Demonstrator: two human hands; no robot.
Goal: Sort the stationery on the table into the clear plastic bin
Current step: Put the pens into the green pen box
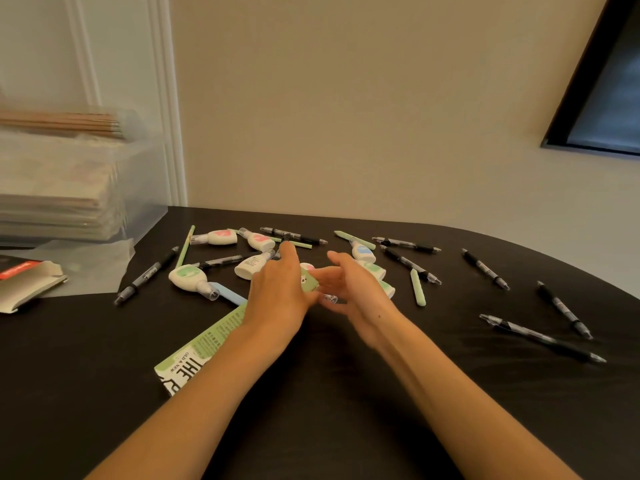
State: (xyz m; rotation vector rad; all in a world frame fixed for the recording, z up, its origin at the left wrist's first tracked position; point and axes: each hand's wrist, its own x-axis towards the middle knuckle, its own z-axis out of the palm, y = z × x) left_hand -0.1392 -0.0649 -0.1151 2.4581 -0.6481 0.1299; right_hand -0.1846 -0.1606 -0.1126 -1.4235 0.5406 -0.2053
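Left hand [277, 292]: back up, fingers [289, 258] straight and pressed together, pointing away; thumb hidden, so I cannot tell if it grips.
Right hand [356, 296]: palm turned left, fingers loosely curved and slightly spread; thumb tip touches the green piece; a pinch cannot be told.
Green piece [309, 281]: small block with a cartoon face, between both hands' fingers above the table [346, 393]; long axis runs away from the person, far end leaning left.
Clear plastic bin [138, 181]: well left of the fingers.
Black pens [485, 269]: scattered, mostly right of the fingers.
Correction tapes [188, 276]: left and just beyond the fingers.
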